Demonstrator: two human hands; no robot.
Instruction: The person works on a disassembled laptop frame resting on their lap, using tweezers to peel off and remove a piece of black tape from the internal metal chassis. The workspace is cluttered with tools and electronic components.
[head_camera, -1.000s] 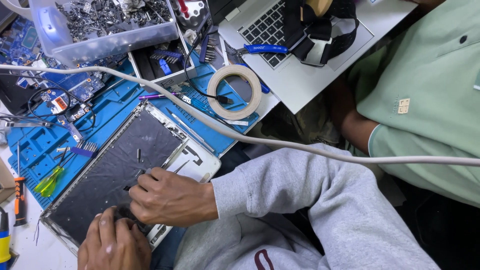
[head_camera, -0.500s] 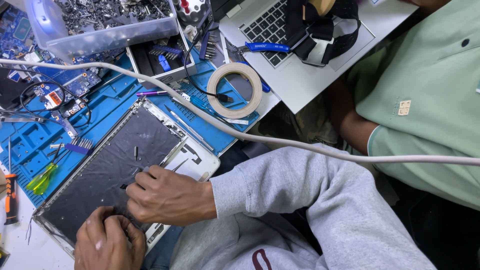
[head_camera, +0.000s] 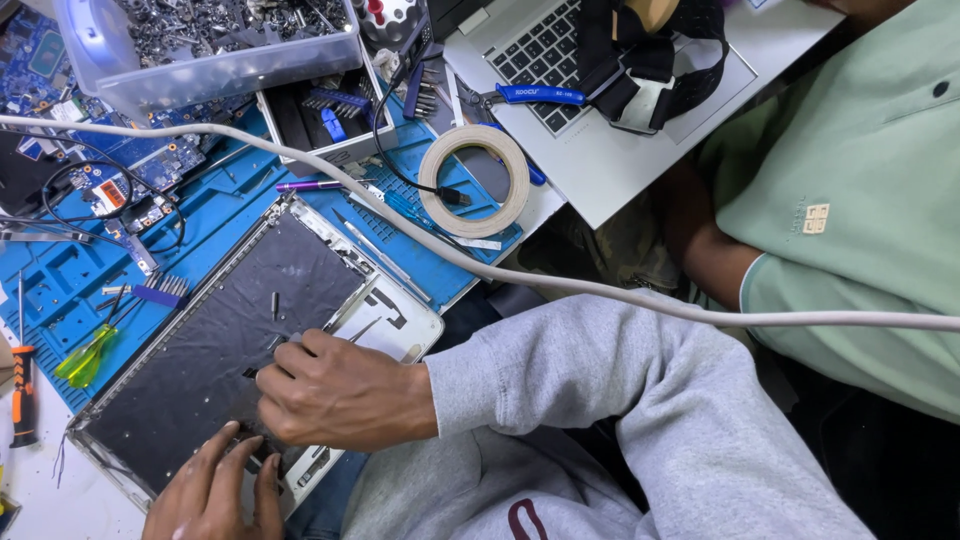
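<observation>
Head view shows little change over the last second: our right hand (head_camera: 335, 392) has stayed on the dark underside of the laptop keyboard panel (head_camera: 215, 345), its fingers curled and pinched narrow on something too small to tell, while our left hand (head_camera: 215, 490) has slid a little along the panel's near edge and presses it flat with spread fingers. We judge the fiddly work at this one spot is not yet finished. The panel lies tilted across the blue work mat (head_camera: 60, 285), silver frame around a black sheet, a few small parts on it. A tape roll (head_camera: 474, 180) sits well apart, beyond the white cable (head_camera: 600, 290).
</observation>
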